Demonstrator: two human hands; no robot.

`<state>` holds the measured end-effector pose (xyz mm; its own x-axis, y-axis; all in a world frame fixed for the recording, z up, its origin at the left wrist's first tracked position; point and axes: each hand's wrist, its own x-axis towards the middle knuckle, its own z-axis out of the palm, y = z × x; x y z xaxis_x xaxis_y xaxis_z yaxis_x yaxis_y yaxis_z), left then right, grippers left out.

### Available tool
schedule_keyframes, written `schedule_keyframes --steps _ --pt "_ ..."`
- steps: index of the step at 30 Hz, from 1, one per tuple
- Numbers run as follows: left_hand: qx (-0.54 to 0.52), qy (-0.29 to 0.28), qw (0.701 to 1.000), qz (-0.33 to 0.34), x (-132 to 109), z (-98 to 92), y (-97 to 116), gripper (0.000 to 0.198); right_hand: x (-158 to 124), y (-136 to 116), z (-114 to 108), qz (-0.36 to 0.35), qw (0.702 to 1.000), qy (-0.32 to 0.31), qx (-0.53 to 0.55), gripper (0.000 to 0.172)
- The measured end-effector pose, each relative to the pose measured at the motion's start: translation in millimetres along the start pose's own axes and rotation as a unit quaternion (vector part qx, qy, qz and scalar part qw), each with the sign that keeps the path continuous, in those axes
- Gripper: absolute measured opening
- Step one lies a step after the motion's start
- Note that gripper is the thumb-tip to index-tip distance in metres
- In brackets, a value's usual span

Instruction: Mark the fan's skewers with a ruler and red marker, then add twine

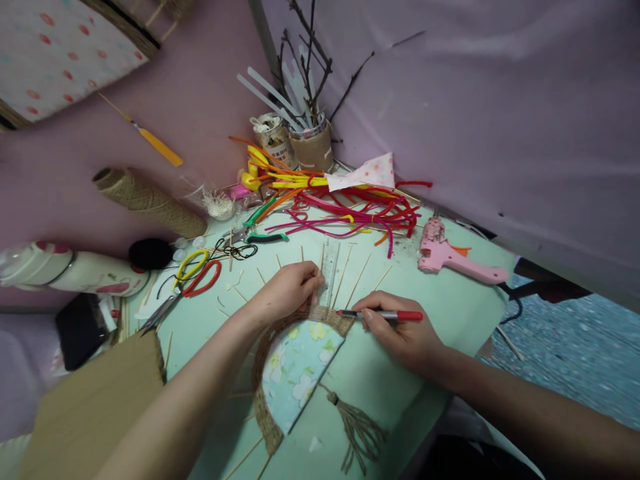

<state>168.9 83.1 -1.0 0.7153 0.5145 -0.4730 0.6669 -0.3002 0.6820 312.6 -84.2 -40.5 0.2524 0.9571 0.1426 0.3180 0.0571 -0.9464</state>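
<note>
My right hand [403, 333] grips a black and red marker pen [390, 315], its red tip at the woven twine rim of a half-round fan-shaped piece [300, 370] covered in blue floral cloth. My left hand [290, 290] is closed, fingertips pinching the edge of a clear ruler [329, 275] that stands out from the rim beside a thin wooden stick [321, 257]. Several more sticks [359, 281] radiate from the rim. A twine tassel [355, 427] lies below the straight edge of the piece. My left palm and some fingers are hidden.
Scissors [173, 293], green-handled pliers [257, 230], a twine cone [150, 200] and a bottle [75, 269] lie on the left. Coloured pipe cleaners [360, 213] are heaped behind. A pink glue gun [457, 260] rests at right, near the table edge. Cardboard [100, 407] sits front left.
</note>
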Motion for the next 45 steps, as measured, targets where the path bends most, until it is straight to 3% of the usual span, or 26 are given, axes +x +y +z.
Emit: schedule_keyframes --steps 20,45 --pt "-0.008 -0.037 0.999 0.001 5.5 -0.7 0.2 0.025 6.6 -0.6 0.7 0.039 0.996 0.072 -0.019 0.014" --pt "-0.011 -0.069 0.997 0.021 10.5 -0.8 0.8 0.025 8.5 1.8 2.7 0.020 0.998 0.056 -0.025 0.015"
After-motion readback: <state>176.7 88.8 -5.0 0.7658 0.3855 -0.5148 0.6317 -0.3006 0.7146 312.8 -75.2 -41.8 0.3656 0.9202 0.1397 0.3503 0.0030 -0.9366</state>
